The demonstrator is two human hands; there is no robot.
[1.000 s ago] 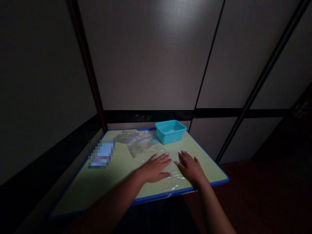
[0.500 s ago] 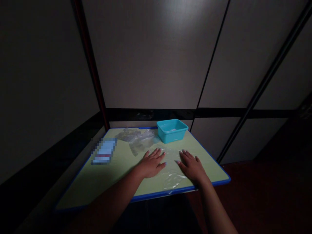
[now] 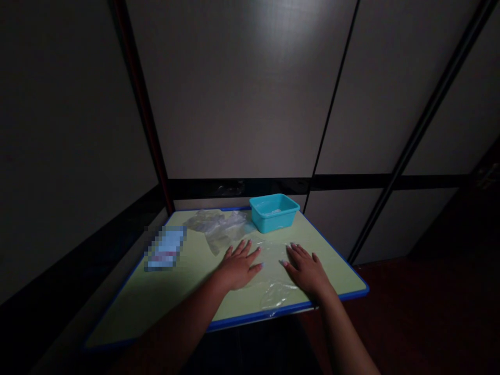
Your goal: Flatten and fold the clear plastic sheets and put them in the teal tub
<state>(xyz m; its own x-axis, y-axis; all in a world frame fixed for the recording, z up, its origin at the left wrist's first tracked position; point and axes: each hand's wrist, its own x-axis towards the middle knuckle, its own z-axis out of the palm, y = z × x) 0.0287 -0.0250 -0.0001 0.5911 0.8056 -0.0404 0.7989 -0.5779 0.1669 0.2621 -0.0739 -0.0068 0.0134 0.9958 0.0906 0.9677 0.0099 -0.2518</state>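
A clear plastic bag (image 3: 273,265) is spread on the pale green table (image 3: 187,291), its crinkled end reaching the front edge. My left hand (image 3: 239,266) lies flat over its left side with the fingers spread. On its right side rests my right hand (image 3: 307,268), palm down and fingers stretched out. Both hands are open and grip nothing. Beyond my left hand lies a crumpled heap of clear plastic bags (image 3: 221,226). A turquoise plastic basket (image 3: 275,221) stands behind the spread bag, with something small and whitish in it that I cannot make out.
On the table's left side lies a blurred-out bluish flat object (image 3: 167,247). The table has a blue rim (image 3: 332,299) and stands against panelled walls (image 3: 242,104) at the back and left. Dark reddish floor (image 3: 414,312) lies to the right.
My left hand has slid slightly to the left, its fingers a little more spread. My right hand stays nearly in place. The view has shifted slightly.
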